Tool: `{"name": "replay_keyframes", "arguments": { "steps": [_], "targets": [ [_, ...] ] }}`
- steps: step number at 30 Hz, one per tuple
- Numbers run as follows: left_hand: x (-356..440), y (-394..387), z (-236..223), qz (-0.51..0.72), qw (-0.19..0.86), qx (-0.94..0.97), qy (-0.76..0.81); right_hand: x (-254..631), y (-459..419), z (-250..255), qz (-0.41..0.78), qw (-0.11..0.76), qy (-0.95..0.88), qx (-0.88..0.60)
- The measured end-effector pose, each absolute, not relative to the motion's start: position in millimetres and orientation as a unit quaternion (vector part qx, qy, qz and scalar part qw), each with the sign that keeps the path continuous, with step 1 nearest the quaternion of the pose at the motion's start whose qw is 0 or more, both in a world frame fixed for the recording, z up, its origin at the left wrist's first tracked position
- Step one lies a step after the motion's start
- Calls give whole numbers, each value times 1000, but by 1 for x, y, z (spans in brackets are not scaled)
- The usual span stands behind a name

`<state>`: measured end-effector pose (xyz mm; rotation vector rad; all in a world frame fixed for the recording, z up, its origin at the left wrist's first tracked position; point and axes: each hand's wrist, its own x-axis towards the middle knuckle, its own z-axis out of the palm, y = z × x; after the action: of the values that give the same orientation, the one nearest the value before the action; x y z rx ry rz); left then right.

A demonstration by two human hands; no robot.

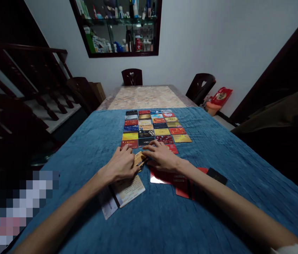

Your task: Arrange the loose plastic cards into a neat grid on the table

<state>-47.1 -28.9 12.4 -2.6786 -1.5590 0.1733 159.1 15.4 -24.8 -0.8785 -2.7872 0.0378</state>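
A yellow card with a dark stripe [139, 159] is tilted between my two hands, close to the front of the card grid. My left hand [121, 164] has its fingers curled and its thumb at the card's near left edge. My right hand [162, 157] pinches at the card's right end; its fingertips partly cover that end. Just beyond lie rows of cards, among them a yellow card [130, 136] and a black card [146, 141]. A cream card [131, 190] and a silvery card [109, 204] lie below my left hand. Red cards [162, 177] lie partly under my right wrist.
A blue cloth [91, 141] covers the near part of the long table, with bare patterned tabletop [143, 97] beyond. A black card [217, 176] lies right of my right forearm. Chairs [201, 86] stand around the table. A railing [32, 77] is at left.
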Motion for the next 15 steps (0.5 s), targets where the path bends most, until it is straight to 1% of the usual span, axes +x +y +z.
{"name": "replay_keyframes", "arguments": {
  "steps": [4, 15],
  "targets": [
    [-48, -31, 11, 52, 2, -865, -499, 152, 17, -29, 39, 100, -952, -286],
    [-43, -36, 16, 71, -11, -873, -482, 158, 18, -30, 79, 128, -961, -232]
  ]
}}
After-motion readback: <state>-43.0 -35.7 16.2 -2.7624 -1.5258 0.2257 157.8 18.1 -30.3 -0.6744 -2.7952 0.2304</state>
